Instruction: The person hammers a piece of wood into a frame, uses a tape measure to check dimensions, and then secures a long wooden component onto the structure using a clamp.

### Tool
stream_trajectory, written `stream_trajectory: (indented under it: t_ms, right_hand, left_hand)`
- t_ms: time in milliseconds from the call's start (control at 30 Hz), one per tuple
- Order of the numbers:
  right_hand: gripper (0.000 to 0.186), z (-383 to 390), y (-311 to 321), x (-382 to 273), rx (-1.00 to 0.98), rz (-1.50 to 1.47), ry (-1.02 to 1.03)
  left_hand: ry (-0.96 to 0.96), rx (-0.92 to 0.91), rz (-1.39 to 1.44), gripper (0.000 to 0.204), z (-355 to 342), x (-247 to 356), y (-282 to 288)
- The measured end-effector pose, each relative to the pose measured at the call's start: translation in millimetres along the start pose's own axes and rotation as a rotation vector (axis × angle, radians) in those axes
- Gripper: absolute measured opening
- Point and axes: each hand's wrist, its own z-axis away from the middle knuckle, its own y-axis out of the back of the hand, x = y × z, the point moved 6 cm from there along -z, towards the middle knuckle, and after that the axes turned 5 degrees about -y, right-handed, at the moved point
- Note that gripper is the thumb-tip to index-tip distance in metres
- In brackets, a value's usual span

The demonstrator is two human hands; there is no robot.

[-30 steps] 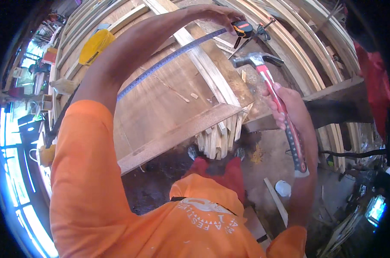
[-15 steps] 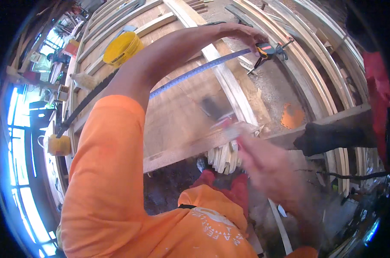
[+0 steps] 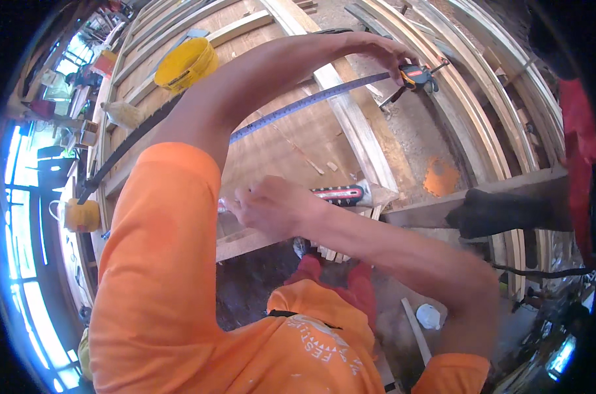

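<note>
My left hand [image 3: 391, 58] reaches across to the far right, its fingers closed on the tape measure [image 3: 415, 77], which has a dark case with orange. From the case a long blue-looking blade [image 3: 304, 104] runs left across the boards until my left arm hides it. My right hand [image 3: 272, 207] is over the near edge of the wooden panel [image 3: 291, 151], fingers curled together. What they hold is hidden; a small red-and-white bit shows by the fingertips. Beside this hand lies a tool with a black-and-red grip [image 3: 340, 194], partly covered by the hand.
A yellow bucket [image 3: 188, 64] stands beyond my left arm, near a long dark handsaw-like strip [image 3: 130, 148]. Another yellow container [image 3: 81, 215] is at the left. Long timbers [image 3: 472, 105] fill the right side, with a dark cloth [image 3: 495, 213] over a beam. An orange piece [image 3: 441, 177] lies on the ground.
My right hand has swung left and up from the lower right onto the panel's near edge. The black-and-red grip is now clearly visible. My left hand remains at the tape measure.
</note>
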Motion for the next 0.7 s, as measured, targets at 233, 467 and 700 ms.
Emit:
stream_trajectory:
  t_ms: [233,467,700]
  right_hand:
    - [0.018,-5.3,-14.0,7.9,-0.007,-0.142,-0.062]
    - [0.02,33.3,119.6,46.5,-0.134,-0.434,-0.279]
    - [0.022,130.6,298.7,365.0,1.115,-0.767,-0.622]
  left_hand:
    - [-0.055,-0.031,0.057,0.06,4.3,3.8,-1.8]
    - [-0.082,0.013,0.065,0.06,-0.5,2.1,1.5]
    - [-0.076,0.028,0.056,0.045,-3.2,-6.7,0.9]
